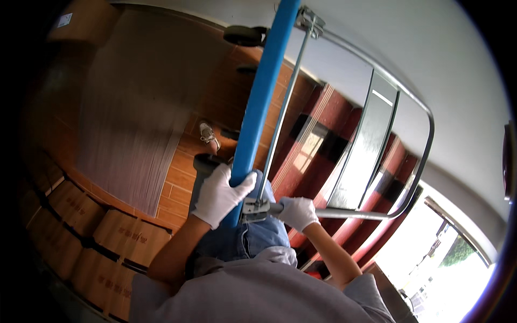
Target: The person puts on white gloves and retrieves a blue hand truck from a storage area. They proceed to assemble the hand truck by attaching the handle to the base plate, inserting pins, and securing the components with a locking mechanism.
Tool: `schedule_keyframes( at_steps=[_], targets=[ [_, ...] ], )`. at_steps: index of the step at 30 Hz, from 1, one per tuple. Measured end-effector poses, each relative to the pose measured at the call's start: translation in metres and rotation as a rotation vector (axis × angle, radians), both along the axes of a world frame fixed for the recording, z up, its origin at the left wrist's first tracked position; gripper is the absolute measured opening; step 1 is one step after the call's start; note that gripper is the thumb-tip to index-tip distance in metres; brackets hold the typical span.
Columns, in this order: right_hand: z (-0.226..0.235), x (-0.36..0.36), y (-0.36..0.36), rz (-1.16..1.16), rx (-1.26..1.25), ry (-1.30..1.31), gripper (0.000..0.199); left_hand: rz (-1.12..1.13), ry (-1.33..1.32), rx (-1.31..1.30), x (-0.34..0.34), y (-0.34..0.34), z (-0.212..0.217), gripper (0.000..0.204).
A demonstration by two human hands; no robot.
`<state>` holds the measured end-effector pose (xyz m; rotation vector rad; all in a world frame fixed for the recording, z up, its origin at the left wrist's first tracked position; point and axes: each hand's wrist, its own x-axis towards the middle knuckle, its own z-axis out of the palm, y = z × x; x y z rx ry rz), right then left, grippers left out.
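Observation:
A platform trolley (pixel 261 97) with a blue deck stands tilted up on its side in front of me, its deck seen edge-on. My left hand (pixel 222 195), in a white glove, is closed over the deck's near end. In the same kind of glove, my right hand (pixel 298 212) wraps round the grey tube of the trolley's handle (pixel 429 145), just beside a metal hinge bracket (pixel 255 210). The handle frame extends to the right, with a thin rod running along the deck. Dark wheels (pixel 242 35) stick out on the deck's left side.
Cardboard boxes (pixel 132 237) are stacked at the lower left; another carton (pixel 86 21) sits at the far left. A greyish sheet (pixel 134 124) covers part of the tiled floor. Red and black steps (pixel 318 145) rise beyond the handle, against a white wall. A bright opening (pixel 441 269) lies at right.

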<state>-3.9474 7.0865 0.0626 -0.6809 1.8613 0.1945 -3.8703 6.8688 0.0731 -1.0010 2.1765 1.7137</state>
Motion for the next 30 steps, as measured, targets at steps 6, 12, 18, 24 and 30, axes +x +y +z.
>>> schedule_keyframes(
  at_steps=[6, 12, 18, 24, 30],
  targets=[
    [-0.005, -0.051, -0.012, -0.417, -0.43, -0.034, 0.046, -0.087, -0.01, -0.1, -0.017, -0.006, -0.001, 0.033],
    [-0.041, -0.228, -0.039, -1.217, -0.881, 0.444, 0.035, -0.309, -0.186, -0.118, -0.057, -0.029, 0.014, 0.038],
    [-0.078, -0.321, -0.047, -2.023, -0.97, 0.09, 0.068, -0.328, -0.201, -0.186, -0.068, -0.027, 0.008, 0.04],
    [-0.094, -0.358, -0.095, -2.432, -1.69, -0.373, 0.062, -0.309, -0.14, -0.211, -0.055, -0.046, -0.015, 0.055],
    [-0.085, -0.397, -0.092, -2.615, -1.871, -0.563, 0.036, 0.013, 0.223, -0.202, -0.197, -0.105, -0.074, 0.056]
  ],
)
